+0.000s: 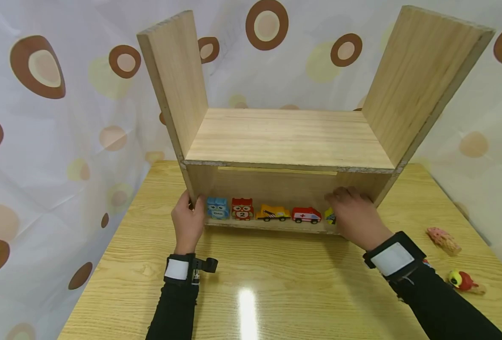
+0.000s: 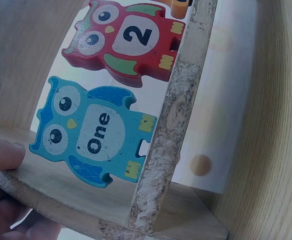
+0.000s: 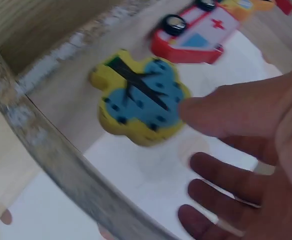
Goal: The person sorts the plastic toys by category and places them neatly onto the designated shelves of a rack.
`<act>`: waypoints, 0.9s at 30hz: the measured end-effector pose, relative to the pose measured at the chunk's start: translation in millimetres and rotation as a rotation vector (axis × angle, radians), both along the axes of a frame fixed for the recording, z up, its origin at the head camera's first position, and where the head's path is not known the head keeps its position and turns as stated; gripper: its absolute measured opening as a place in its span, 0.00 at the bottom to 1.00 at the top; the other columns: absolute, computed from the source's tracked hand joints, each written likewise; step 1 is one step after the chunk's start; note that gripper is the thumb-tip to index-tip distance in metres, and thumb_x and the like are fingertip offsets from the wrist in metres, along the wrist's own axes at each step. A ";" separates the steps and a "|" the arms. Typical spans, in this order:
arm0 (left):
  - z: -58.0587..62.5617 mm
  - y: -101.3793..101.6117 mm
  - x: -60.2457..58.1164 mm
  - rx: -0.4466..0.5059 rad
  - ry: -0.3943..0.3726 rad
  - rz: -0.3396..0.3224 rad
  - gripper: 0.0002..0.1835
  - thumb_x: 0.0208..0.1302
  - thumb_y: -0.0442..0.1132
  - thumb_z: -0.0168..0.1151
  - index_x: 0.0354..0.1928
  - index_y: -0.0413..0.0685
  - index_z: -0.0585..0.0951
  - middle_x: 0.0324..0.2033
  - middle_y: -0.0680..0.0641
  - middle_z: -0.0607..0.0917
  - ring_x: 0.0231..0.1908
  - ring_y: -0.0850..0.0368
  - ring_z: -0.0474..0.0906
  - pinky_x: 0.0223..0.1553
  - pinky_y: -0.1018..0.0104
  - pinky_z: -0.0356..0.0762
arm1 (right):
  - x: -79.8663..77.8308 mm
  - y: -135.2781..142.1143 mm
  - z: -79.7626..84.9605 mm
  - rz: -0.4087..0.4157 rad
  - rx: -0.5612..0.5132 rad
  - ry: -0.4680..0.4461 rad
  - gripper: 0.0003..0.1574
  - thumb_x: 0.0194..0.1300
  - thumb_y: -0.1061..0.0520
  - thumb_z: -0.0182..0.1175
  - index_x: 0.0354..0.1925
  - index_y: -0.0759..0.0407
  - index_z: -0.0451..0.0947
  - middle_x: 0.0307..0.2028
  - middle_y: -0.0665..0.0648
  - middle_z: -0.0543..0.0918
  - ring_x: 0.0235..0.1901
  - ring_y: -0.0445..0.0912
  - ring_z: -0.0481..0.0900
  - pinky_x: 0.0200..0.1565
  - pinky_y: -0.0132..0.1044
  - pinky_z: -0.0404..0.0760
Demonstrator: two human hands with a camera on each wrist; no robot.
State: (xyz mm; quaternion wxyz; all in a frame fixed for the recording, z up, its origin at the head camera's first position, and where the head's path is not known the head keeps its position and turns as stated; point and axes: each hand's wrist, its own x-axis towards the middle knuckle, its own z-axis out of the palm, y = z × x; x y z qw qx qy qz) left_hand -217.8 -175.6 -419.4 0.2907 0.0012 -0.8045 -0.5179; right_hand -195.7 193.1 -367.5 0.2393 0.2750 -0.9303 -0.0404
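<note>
A wooden shelf stands on the table, with a row of small toys along its lower board. My left hand grips the shelf's left side panel, thumb inside and fingers outside, beside a blue owl block marked "One". To its right is a red owl block marked 2, then a yellow truck and a red-and-white ambulance. At the row's right end is a yellow-and-blue tree block. My right hand is beside it, thumb tip at its edge, other fingers loosely spread.
Right of the shelf on the table lie a pink ice-cream-cone-shaped toy and a red-and-yellow toy. Another small toy is mostly hidden by my right forearm. A patterned cloth hangs behind the table.
</note>
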 end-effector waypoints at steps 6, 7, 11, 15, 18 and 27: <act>-2.4 -6.0 3.1 0.015 0.016 0.014 0.14 0.68 0.41 0.56 0.49 0.39 0.79 0.39 0.35 0.85 0.36 0.45 0.81 0.38 0.47 0.80 | 14.9 6.2 21.9 0.134 -0.034 0.053 0.26 0.46 0.67 0.67 0.47 0.66 0.75 0.42 0.66 0.80 0.43 0.61 0.75 0.40 0.53 0.79; -3.6 -7.7 4.1 0.016 0.019 0.024 0.14 0.68 0.41 0.56 0.48 0.39 0.79 0.38 0.35 0.85 0.35 0.44 0.81 0.37 0.48 0.79 | 18.2 8.0 24.4 0.165 -0.048 0.058 0.26 0.46 0.66 0.68 0.47 0.66 0.75 0.41 0.66 0.80 0.42 0.60 0.75 0.40 0.52 0.78; -5.5 -14.0 8.1 0.011 0.023 0.072 0.13 0.68 0.40 0.57 0.48 0.39 0.79 0.38 0.34 0.85 0.35 0.44 0.80 0.35 0.48 0.78 | 33.0 20.7 28.6 0.272 -0.132 0.077 0.13 0.66 0.54 0.56 0.42 0.63 0.78 0.35 0.60 0.81 0.36 0.53 0.76 0.35 0.46 0.79; -5.2 -16.9 9.8 0.000 0.002 0.082 0.13 0.67 0.40 0.57 0.48 0.38 0.79 0.39 0.34 0.85 0.37 0.43 0.81 0.37 0.47 0.79 | 47.5 44.5 26.8 0.262 -0.214 0.124 0.33 0.76 0.42 0.35 0.35 0.59 0.80 0.30 0.54 0.81 0.30 0.46 0.77 0.27 0.43 0.78; -7.0 -17.4 10.0 0.001 0.004 0.075 0.14 0.67 0.40 0.57 0.47 0.38 0.79 0.40 0.34 0.85 0.38 0.43 0.81 0.37 0.47 0.79 | 54.4 71.2 19.2 0.194 -0.237 0.114 0.29 0.74 0.41 0.40 0.35 0.58 0.81 0.29 0.51 0.81 0.28 0.44 0.78 0.24 0.40 0.77; -6.7 -18.7 10.6 0.009 0.029 0.079 0.12 0.66 0.40 0.58 0.43 0.37 0.81 0.36 0.35 0.86 0.35 0.45 0.82 0.34 0.48 0.79 | 63.8 149.4 -30.0 -0.259 -0.126 -0.489 0.21 0.56 0.57 0.65 0.45 0.68 0.76 0.38 0.69 0.80 0.28 0.52 0.79 0.27 0.46 0.78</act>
